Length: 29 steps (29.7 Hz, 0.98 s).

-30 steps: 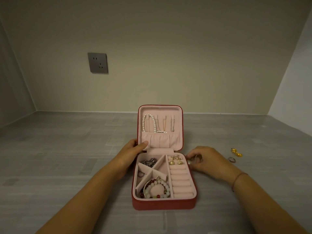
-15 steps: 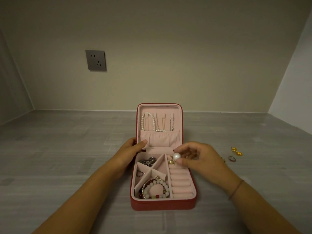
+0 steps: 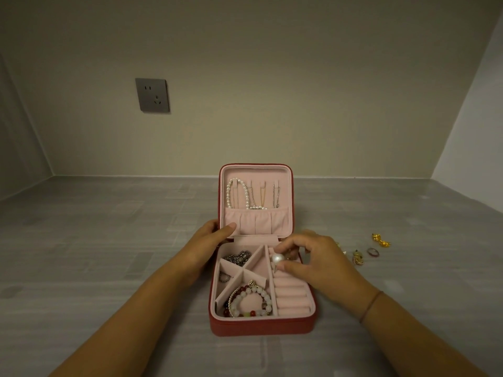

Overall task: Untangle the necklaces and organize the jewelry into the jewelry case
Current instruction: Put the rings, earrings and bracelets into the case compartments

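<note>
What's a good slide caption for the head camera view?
Right hand pinches a pearl over the ring rolls of an open red jewelry case; left hand holds the lid.

Open red jewelry case (image 3: 262, 326), lid (image 3: 255, 170) upright with pearl necklace (image 3: 229, 195); beaded bracelets (image 3: 255, 289) front-left; perhaps pearl earring (image 3: 277, 258) over ring rolls (image 3: 292, 297).

Right hand (image 3: 315, 263) with pearl (image 3: 278, 258) over case (image 3: 261, 326)
</note>
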Tool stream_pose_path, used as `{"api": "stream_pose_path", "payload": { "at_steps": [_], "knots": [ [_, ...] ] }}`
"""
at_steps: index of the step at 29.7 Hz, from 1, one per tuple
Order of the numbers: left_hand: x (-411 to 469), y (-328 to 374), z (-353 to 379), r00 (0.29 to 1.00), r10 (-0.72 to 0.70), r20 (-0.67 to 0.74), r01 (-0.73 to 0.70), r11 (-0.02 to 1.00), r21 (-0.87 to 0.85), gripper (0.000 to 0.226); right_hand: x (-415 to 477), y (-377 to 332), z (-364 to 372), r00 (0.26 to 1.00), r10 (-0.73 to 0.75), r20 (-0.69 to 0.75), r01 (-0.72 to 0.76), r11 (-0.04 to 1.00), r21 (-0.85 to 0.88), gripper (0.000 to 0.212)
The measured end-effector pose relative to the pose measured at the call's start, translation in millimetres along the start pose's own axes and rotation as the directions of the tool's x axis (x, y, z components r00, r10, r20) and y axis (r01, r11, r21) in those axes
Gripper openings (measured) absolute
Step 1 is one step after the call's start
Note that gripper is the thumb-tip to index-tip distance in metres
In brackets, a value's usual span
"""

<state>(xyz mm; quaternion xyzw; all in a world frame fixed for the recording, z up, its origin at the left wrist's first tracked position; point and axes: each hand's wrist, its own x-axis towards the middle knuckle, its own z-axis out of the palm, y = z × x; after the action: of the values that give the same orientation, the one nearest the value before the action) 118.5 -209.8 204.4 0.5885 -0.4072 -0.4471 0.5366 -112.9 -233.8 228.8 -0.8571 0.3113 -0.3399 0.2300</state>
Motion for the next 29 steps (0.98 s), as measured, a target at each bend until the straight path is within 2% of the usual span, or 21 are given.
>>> {"api": "stream_pose_path", "payload": {
  "at_steps": [4,7,11,18,20,22,23,25,27,29],
  "knots": [
    [0,0,-1,1.000,0.000,-0.001,0.000,1.000,0.003,0.043,1,4,0,0.997,-0.075,-0.003,0.074,0.990,-0.122,0.020],
    [0,-1,-1,1.000,0.001,0.001,-0.001,1.000,-0.002,0.042,1,8,2,0.989,-0.139,0.057,0.147,0.974,-0.173,0.016],
    [0,0,0,1.000,0.001,0.004,-0.001,1.000,-0.006,0.039,1,10,3,0.978,-0.192,0.083,0.202,0.968,-0.149,0.014],
    [-2,0,0,1.000,-0.002,0.001,0.002,1.000,-0.012,0.041,2,11,4,0.980,-0.169,0.109,0.183,0.975,-0.128,0.017],
    [-2,0,0,1.000,0.000,-0.001,0.000,1.000,-0.018,0.040,1,12,-6,0.992,-0.109,0.070,0.116,0.988,-0.105,0.020],
    [-1,0,0,1.000,0.000,-0.002,0.000,1.000,-0.021,0.040,3,23,-27,0.991,-0.001,-0.130,-0.006,0.999,-0.052,0.022],
    [-1,0,0,1.000,0.001,-0.001,-0.001,1.000,-0.021,0.040,4,32,-41,0.967,0.042,-0.251,-0.052,0.998,-0.033,0.022],
    [0,-1,-1,1.000,0.000,0.007,0.000,1.000,-0.020,0.040,3,51,-60,0.920,0.139,-0.367,-0.159,0.987,-0.024,0.024],
    [0,-1,-1,1.000,-0.004,0.012,0.004,1.000,-0.022,0.038,2,63,-63,0.920,0.230,-0.318,-0.253,0.967,-0.031,0.025],
    [1,-1,-1,1.000,-0.003,0.009,0.003,1.000,-0.024,0.035,3,67,-54,0.940,0.284,-0.190,-0.302,0.951,-0.071,0.020]
  ]
}}
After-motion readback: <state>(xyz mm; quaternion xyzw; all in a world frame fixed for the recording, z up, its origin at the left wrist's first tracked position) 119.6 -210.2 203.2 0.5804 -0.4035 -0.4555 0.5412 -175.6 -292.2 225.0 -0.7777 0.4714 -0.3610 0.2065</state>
